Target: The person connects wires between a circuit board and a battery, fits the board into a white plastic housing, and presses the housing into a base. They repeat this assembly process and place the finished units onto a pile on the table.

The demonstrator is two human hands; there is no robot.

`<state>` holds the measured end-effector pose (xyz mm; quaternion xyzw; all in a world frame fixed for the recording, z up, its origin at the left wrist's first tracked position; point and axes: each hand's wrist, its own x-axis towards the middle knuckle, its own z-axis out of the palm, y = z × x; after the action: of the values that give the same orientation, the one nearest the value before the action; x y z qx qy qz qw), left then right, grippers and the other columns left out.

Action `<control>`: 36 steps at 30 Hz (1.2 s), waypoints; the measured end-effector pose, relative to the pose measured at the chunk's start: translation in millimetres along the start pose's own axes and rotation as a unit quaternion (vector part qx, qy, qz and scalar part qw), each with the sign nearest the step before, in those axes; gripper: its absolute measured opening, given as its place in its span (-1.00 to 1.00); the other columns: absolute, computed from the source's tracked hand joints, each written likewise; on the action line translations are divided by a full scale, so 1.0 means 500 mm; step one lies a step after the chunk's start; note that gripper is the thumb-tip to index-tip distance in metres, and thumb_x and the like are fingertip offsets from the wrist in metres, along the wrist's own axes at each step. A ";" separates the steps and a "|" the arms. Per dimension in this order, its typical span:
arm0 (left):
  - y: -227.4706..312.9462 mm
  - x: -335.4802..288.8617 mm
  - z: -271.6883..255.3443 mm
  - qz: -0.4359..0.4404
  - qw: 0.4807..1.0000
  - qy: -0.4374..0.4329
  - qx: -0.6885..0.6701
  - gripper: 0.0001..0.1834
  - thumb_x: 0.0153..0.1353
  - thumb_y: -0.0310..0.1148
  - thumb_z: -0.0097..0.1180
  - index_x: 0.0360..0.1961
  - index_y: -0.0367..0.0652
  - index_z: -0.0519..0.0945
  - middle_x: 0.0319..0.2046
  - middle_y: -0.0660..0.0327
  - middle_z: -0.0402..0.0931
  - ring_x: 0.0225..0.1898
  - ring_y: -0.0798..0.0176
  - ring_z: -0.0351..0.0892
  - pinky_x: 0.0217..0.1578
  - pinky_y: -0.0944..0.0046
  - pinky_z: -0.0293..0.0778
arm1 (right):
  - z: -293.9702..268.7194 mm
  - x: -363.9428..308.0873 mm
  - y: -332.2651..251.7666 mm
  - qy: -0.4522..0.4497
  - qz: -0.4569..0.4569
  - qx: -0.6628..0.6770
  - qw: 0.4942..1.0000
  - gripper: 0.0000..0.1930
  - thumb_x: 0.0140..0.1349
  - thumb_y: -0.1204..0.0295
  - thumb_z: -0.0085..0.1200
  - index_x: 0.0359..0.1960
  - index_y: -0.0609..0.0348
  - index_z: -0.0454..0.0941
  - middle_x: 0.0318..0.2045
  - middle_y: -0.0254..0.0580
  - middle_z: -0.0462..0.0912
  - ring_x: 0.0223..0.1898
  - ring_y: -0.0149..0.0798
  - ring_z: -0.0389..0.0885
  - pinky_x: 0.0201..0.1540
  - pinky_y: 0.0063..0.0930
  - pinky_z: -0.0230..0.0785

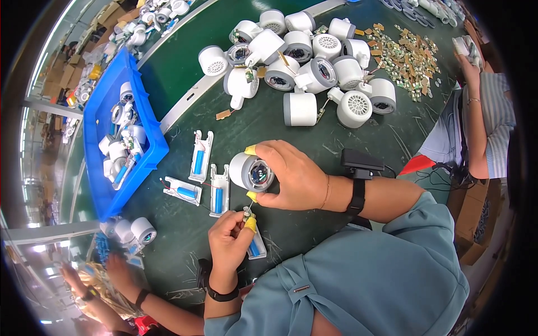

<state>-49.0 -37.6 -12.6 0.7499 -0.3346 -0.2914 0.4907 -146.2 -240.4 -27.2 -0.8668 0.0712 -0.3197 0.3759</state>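
My right hand (297, 178), with yellow finger covers, grips a white and grey round housing (240, 171) on its side. The housing's open end shows a dark circuit board. Just below it, my left hand (227, 238) pinches something small with its covered fingertips; a bit of green and metal shows there, too small to name. Under that hand lies a white handle shell with a blue battery (256, 248), partly hidden. Three more white handle shells lie close by on the left, one with a blue battery (219, 199).
Many white housings (300, 109) are heaped at the far side of the green table (185, 115). Small circuit boards (412, 61) lie in a pile at the far right. A blue bin (158, 147) holds more parts on the left. Other people's hands (120, 274) show at both sides.
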 end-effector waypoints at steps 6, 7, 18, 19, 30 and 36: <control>0.003 0.002 -0.001 0.003 1.000 -0.001 0.014 -0.87 0.07 -0.68 0.15 -0.31 -0.39 0.63 -0.47 0.37 0.40 -0.48 0.55 0.26 -0.46 0.51 0.17 | -0.001 0.000 -0.001 -0.001 -0.003 0.000 1.000 -0.21 -0.16 0.36 0.44 0.15 0.26 0.30 0.00 0.09 0.48 -0.01 0.13 0.50 0.07 -0.14 0.38; 0.005 0.002 -0.002 0.004 1.000 -0.005 0.023 -0.86 0.07 -0.68 0.15 -0.31 -0.39 0.63 -0.46 0.37 0.40 -0.48 0.55 0.26 -0.46 0.51 0.17 | -0.001 0.000 -0.002 -0.004 -0.001 -0.002 1.000 -0.21 -0.16 0.36 0.44 0.15 0.26 0.30 0.00 0.09 0.47 -0.01 0.13 0.49 0.07 -0.13 0.38; 0.006 0.001 -0.002 0.001 1.000 -0.003 0.022 -0.87 0.06 -0.68 0.16 -0.32 -0.39 0.63 -0.47 0.36 0.41 -0.49 0.55 0.26 -0.48 0.49 0.17 | 0.002 0.001 -0.002 0.015 -0.019 0.003 1.000 -0.30 -0.11 0.35 0.37 0.09 0.29 0.31 -0.04 0.07 0.48 -0.06 0.10 0.48 0.06 -0.15 0.36; 0.007 0.002 -0.002 0.002 1.000 -0.006 0.028 -0.87 0.05 -0.68 0.16 -0.32 -0.39 0.63 -0.47 0.36 0.41 -0.49 0.54 0.26 -0.48 0.49 0.18 | 0.001 0.001 -0.002 0.014 -0.019 0.001 1.000 -0.30 -0.11 0.35 0.37 0.09 0.29 0.31 -0.04 0.07 0.48 -0.06 0.09 0.48 0.06 -0.15 0.36; 0.004 0.004 0.001 0.014 0.999 0.005 0.037 -0.84 0.02 -0.66 0.18 -0.31 -0.37 0.64 -0.52 0.37 0.39 -0.54 0.56 0.25 -0.53 0.50 0.17 | 0.002 -0.001 0.000 -0.002 -0.009 -0.003 1.000 -0.21 -0.14 0.35 0.44 0.16 0.27 0.29 0.00 0.08 0.47 -0.01 0.13 0.49 0.07 -0.14 0.38; -0.003 0.006 0.000 0.015 0.999 0.011 0.036 -0.82 -0.02 -0.64 0.21 -0.31 -0.36 0.64 -0.57 0.37 0.36 -0.58 0.58 0.24 -0.58 0.51 0.16 | 0.001 -0.002 0.000 0.002 -0.007 -0.006 1.000 -0.20 -0.14 0.34 0.44 0.16 0.28 0.27 0.02 0.10 0.46 -0.01 0.15 0.49 0.07 -0.12 0.38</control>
<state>-46.9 -39.6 -14.6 0.7656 -0.3503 -0.2633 0.4710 -146.6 -239.9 -28.0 -0.8688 0.0674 -0.3239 0.3683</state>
